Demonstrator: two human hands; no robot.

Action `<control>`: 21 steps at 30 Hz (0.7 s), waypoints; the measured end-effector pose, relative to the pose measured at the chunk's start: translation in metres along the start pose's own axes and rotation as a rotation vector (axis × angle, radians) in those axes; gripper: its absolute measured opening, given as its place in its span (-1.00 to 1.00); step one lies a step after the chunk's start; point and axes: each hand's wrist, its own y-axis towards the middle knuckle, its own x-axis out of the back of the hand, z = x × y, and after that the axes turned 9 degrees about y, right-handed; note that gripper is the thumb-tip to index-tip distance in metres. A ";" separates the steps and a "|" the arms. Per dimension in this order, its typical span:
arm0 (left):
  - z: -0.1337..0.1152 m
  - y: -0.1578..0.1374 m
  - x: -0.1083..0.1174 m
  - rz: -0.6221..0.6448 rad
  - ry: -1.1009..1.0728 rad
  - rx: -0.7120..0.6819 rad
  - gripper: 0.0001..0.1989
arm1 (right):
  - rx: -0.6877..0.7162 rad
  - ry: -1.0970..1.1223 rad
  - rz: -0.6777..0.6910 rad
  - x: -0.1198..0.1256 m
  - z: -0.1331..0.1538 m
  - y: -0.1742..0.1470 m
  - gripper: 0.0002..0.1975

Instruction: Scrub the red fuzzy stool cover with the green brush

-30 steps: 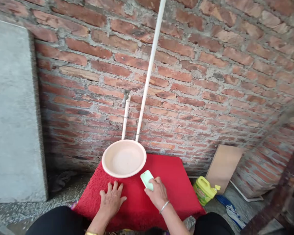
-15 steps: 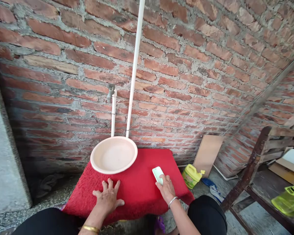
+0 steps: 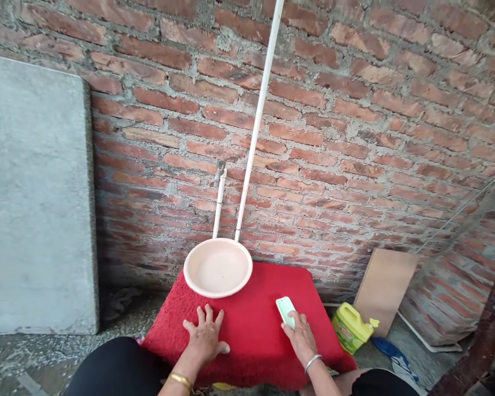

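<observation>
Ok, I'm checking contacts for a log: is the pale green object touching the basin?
Apart. The head view shows red cloth between the basin and the pale green object, held in the right hand.

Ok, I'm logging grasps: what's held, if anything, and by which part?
The right hand holds a pale green oblong block by its near end; the left hand, spread over red cloth, holds nothing.

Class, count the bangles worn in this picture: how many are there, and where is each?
2. A gold bangle circles the wrist of the left hand, spread on the red cloth; a silver bangle circles the wrist of the right hand, holding a pale green object.
</observation>
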 end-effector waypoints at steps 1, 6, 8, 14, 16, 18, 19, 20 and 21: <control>0.000 0.001 -0.001 -0.003 -0.005 0.000 -0.09 | 0.002 0.006 -0.006 -0.001 -0.001 0.000 -0.73; 0.000 0.003 -0.004 -0.024 -0.016 0.003 -0.08 | 0.021 0.025 -0.012 -0.001 -0.003 0.001 -0.72; 0.001 0.004 -0.005 -0.026 -0.022 0.005 -0.08 | 0.028 0.029 -0.008 -0.001 -0.004 0.002 -0.70; 0.004 0.003 -0.012 -0.052 -0.034 -0.004 -0.09 | 0.019 0.060 -0.005 -0.003 -0.007 0.003 -0.68; 0.005 0.004 -0.018 -0.087 -0.024 -0.012 -0.12 | -0.003 0.078 0.004 -0.001 -0.006 0.003 -0.69; 0.005 0.005 -0.024 -0.118 -0.013 -0.010 -0.14 | -0.067 0.116 0.016 0.001 0.000 0.005 -0.69; 0.005 0.005 -0.028 -0.127 -0.010 -0.006 -0.15 | -0.102 0.138 0.021 0.001 0.005 0.007 -0.67; 0.004 0.006 -0.031 -0.134 -0.009 -0.001 -0.16 | -0.130 0.158 0.024 0.001 0.012 0.011 -0.65; 0.005 0.007 -0.035 -0.144 -0.008 0.003 -0.16 | -0.148 0.172 0.027 0.000 0.021 0.016 -0.64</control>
